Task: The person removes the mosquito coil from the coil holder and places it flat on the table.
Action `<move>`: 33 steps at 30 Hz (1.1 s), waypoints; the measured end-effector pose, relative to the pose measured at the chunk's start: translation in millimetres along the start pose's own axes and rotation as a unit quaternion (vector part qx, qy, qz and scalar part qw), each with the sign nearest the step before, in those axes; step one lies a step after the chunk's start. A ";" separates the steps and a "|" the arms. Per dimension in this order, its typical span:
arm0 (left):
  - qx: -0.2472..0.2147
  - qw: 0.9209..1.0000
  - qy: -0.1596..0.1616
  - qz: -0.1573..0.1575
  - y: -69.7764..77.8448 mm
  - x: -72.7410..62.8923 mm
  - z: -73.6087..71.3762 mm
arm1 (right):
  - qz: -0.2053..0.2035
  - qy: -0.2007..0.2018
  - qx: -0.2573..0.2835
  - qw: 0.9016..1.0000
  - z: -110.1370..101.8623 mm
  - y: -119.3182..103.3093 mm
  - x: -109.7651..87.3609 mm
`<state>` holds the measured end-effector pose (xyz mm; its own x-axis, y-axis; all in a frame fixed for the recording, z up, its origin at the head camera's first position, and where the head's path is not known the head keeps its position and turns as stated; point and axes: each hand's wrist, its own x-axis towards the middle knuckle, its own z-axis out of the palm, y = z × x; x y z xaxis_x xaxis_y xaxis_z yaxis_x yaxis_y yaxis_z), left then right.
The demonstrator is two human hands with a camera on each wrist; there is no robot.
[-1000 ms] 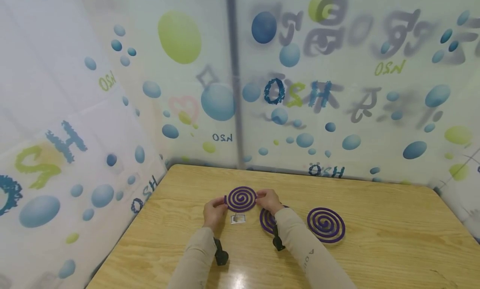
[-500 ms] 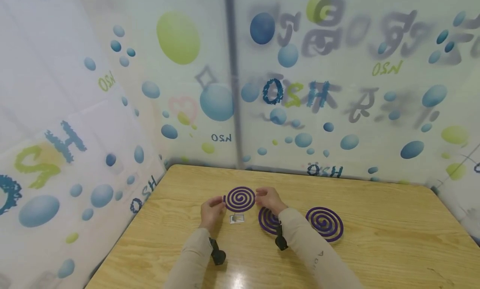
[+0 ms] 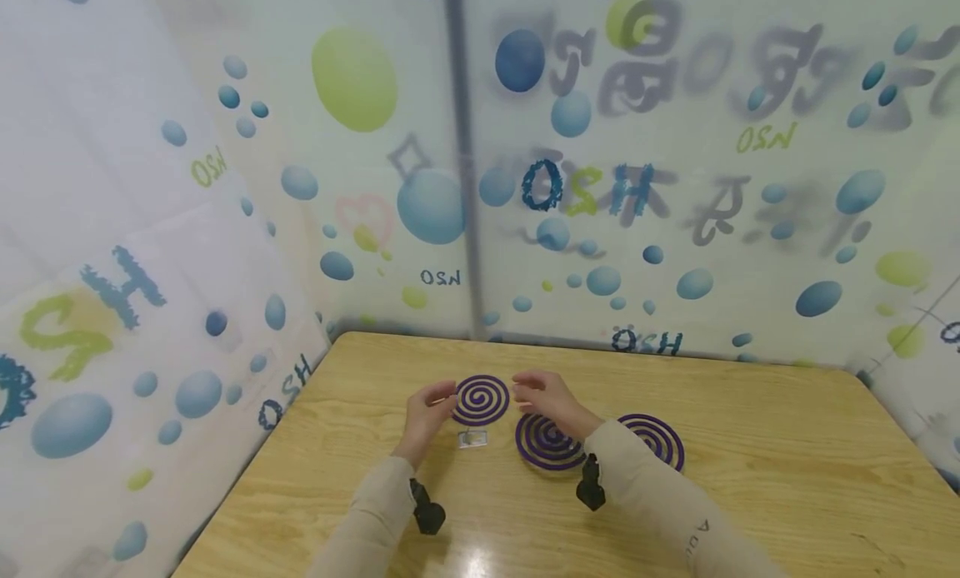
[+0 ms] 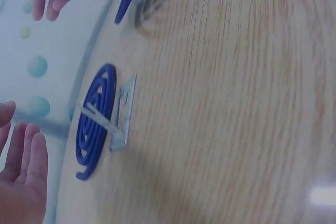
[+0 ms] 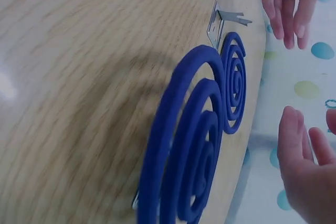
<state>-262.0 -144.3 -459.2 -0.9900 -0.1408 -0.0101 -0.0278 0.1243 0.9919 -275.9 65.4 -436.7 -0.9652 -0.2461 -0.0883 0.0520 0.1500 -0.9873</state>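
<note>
A purple mosquito coil lies flat on the wooden table, a small metal coil stand just in front of it. My left hand hovers at the coil's left side, fingers relaxed and holding nothing. On the opposite side is my right hand, also bare, its fingers loosely bent. Both hands are off the coil in the left wrist view, where the stand's prong sticks up beside the coil. Under my right hand and wrist sits a second coil, partly covered; the right wrist view shows it raised above the table.
A third purple coil lies farther right, partly hidden by my right sleeve. The wooden table meets a patterned curtain wall at its back edge. Another curtain wall stands along the left.
My fingers have let go of the coil's two edges. My right hand has drawn off to the right, uncovering more of the second coil; the released coil stays in place.
</note>
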 end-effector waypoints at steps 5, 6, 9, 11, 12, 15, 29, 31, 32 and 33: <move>0.017 0.999 -0.029 0.019 6.7 -7.0 8.6 | 0.003 -0.023 0.006 1.000 -13.3 0.2 -11.7; 0.017 0.999 -0.034 0.024 7.6 -8.4 10.4 | 0.001 -0.026 0.005 1.000 -16.1 0.6 -13.9; 0.006 0.998 -0.054 0.038 9.8 -13.4 15.9 | 0.003 -0.032 0.001 0.999 -25.2 1.8 -20.4; -0.003 0.996 -0.070 0.049 10.6 -17.3 20.2 | 0.007 -0.027 -0.003 1.000 -31.9 2.2 -24.9; -0.007 0.995 -0.081 0.056 10.8 -19.3 22.4 | 0.009 -0.024 -0.005 1.000 -35.6 2.7 -27.1; -0.011 0.992 -0.107 0.073 10.9 -24.7 29.0 | 0.009 -0.018 -0.017 1.000 -47.6 3.1 -33.8; -0.010 0.990 -0.121 0.074 -6.4 -40.0 61.5 | 0.029 -0.026 -0.040 0.998 -79.9 18.1 -44.4; -0.010 0.990 -0.119 0.073 -10.5 -41.0 66.7 | 0.033 -0.020 -0.038 0.999 -80.3 20.1 -44.4; -0.008 0.991 -0.117 0.071 -12.0 -41.6 69.1 | 0.034 -0.018 -0.036 0.999 -80.3 21.2 -44.3; -0.009 0.991 -0.116 0.070 -13.5 -42.2 71.4 | 0.036 -0.015 -0.037 0.999 -80.2 22.0 -44.2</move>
<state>-229.7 -70.0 -481.2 -0.9894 0.1054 0.1002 0.1115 0.1083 0.9878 -252.7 156.3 -444.0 -0.9511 -0.2614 -0.1643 0.1015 0.2380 -0.9659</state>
